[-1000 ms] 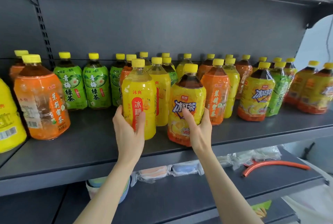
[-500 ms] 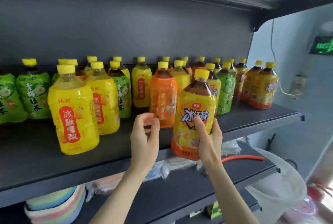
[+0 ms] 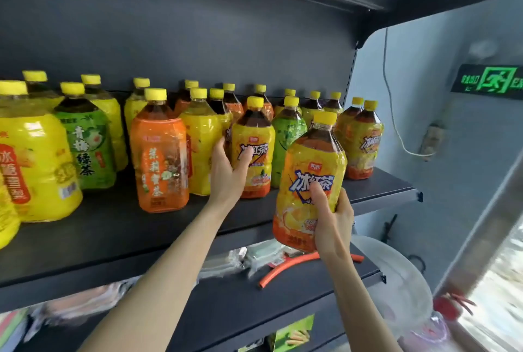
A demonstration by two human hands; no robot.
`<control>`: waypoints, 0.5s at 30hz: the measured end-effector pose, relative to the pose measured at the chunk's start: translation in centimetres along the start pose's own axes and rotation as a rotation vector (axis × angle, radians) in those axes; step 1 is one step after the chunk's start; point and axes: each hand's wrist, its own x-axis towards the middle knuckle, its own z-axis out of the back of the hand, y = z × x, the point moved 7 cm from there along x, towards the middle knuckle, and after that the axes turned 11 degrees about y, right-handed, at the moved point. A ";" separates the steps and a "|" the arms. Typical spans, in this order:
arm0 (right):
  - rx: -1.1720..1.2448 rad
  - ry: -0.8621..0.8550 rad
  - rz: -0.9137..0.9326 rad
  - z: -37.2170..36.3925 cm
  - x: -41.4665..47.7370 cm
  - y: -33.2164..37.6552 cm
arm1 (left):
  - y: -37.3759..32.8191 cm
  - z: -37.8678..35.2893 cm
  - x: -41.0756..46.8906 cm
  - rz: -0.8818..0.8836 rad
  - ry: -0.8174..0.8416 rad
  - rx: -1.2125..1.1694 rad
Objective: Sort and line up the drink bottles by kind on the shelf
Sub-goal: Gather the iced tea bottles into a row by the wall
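Hands apart: left hand (image 3: pixel 226 174) around shelved iced-tea bottle (image 3: pixel 259 179), right hand (image 3: pixel 332 223) around mid-air iced-tea bottle (image 3: pixel 308 159).

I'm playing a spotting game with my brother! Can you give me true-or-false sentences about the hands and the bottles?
1. The right hand holds the held bottle off the shelf. True.
2. The left hand is empty. False: it grips the standing bottle.
3. All the caps in view are yellow. True.
4. The hose on the lower shelf is blue. False: it is orange.
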 end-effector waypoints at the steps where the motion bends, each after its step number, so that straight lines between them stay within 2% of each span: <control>1: -0.001 -0.005 0.002 0.4 0.4 -0.2 | 0.2 -0.5 0.7 0.003 0.004 -0.006; 5: -0.020 -0.017 0.010 1.6 2.0 -0.8 | 1.9 -2.0 2.0 0.082 0.031 -0.044; 11: -0.027 -0.047 0.035 4.1 3.9 -1.5 | 1.7 -2.3 1.1 -0.038 -0.005 -0.077; 15: -0.025 -0.075 0.053 6.5 5.4 -1.8 | 0.0 -4.5 0.1 -0.057 0.050 -0.145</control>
